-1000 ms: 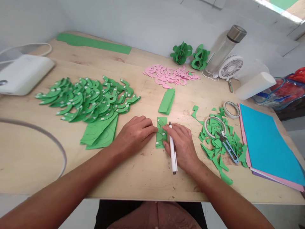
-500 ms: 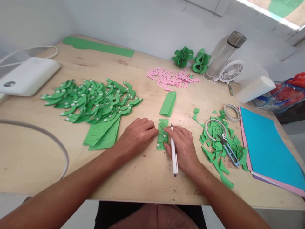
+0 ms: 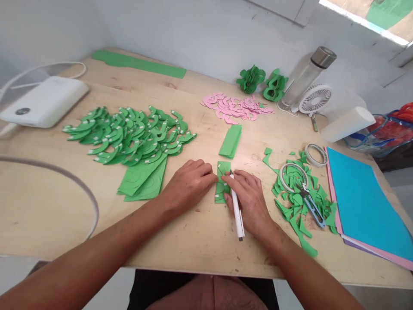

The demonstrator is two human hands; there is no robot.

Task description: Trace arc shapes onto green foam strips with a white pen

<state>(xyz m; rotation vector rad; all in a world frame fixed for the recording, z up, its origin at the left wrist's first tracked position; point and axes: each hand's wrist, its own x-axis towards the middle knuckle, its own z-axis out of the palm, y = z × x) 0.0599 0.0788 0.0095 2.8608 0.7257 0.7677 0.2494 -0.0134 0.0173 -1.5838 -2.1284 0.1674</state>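
A small green paper strip (image 3: 221,189) lies on the table, with drawn curved lines and small white patches on it. My left hand (image 3: 192,183) is closed, its thumb and fingertip at the strip's left edge. From the other side, my right hand (image 3: 253,200) grips a white pen (image 3: 238,211) whose dark tip points away from me, while its fingers press the strip's right edge. Just beyond the strip sits a folded green paper piece (image 3: 230,142). Green sheets with drawn curves (image 3: 145,181) rest left of my left hand, partly under a pile of curved green cutouts (image 3: 129,133).
Right of my hand, green scraps (image 3: 298,232) surround a tape roll (image 3: 281,177) and blue-handled snips (image 3: 314,209). Coloured sheets (image 3: 364,198) lie farther right. Pink cutouts (image 3: 237,107), green paper ornaments (image 3: 251,79), a bottle (image 3: 298,82) and a fan (image 3: 318,99) stand toward the wall.
The view has shifted slightly, so everything sits a little farther right in the picture. Both hands keep nearly the same position at the strip, and the pen remains in my right hand.
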